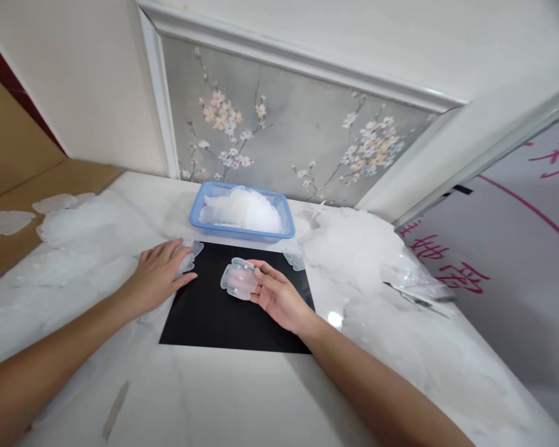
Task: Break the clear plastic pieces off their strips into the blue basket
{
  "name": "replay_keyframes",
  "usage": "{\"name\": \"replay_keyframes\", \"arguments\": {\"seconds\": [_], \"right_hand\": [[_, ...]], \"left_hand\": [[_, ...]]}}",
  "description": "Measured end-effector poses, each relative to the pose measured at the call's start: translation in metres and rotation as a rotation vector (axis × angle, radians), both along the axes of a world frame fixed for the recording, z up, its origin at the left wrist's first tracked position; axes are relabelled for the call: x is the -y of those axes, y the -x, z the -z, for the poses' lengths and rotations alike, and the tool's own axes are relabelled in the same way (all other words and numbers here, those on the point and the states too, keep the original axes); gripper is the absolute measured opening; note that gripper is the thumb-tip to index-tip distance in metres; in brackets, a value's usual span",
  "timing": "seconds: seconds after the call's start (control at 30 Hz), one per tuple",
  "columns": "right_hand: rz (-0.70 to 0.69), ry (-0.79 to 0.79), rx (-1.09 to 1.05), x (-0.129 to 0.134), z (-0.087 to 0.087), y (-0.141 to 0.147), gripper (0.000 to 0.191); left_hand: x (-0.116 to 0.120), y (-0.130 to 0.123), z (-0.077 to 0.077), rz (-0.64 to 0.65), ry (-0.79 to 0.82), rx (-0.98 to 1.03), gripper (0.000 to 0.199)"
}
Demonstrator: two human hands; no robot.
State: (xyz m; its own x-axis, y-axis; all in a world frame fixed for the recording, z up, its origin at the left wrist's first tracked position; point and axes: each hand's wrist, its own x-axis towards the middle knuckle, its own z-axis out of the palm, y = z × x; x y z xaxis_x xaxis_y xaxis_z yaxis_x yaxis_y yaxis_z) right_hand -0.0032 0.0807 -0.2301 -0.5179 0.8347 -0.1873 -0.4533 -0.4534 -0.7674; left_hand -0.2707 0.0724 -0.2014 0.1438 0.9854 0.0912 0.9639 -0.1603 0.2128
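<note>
My right hand (279,295) grasps a piece (237,279) over the mat (223,326).
My left hand (158,271) partly hides another piece (197,249), grip unclear; basket (246,234) far, pile (74,226) left, heap (354,245) and tool (417,299) right.

The translucent piece (236,279) looks like smooth plastic.

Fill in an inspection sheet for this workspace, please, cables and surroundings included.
Surface: white tabletop, black mat on it.
Job's things: translucent piece in the right hand; second piece at the left hand.
Clutter: whitish piles both sides; blue basket, filled; slender tool, type unclear.
Hands: right holds its piece over the mat; left's grip unclear.
Cables: nothing seen.
Surroundings: framed floral panel; pink-lettered board.
</note>
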Motion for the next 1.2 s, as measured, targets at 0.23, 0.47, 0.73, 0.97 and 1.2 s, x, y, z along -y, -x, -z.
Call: {"name": "replay_keyframes", "arguments": {"seconds": [0.23, 0.47, 0.73, 0.97, 1.2], "right_hand": [[-0.063, 0.117, -0.087, -0.007, 0.003, -0.004, 0.051], [-0.061, 0.097, -0.096, -0.008, 0.006, -0.004, 0.050], [-0.055, 0.055, -0.077, -0.005, 0.003, -0.004, 0.044], [0.090, -0.073, -0.006, 0.000, 0.000, -0.002, 0.013], [0.190, -0.365, 0.202, 0.002, 0.001, -0.003, 0.019]], "left_hand": [[-0.003, -0.003, -0.005, 0.162, -0.069, 0.051, 0.029], [0.010, -0.020, -0.020, 0.137, -0.011, 0.410, 0.026], [0.015, -0.035, -0.031, -0.186, 0.514, 1.243, 0.060], [0.022, -0.042, -0.033, -0.131, 0.680, 1.428, 0.025], [0.022, -0.042, -0.028, -0.140, 0.592, 1.374, 0.051]]}}
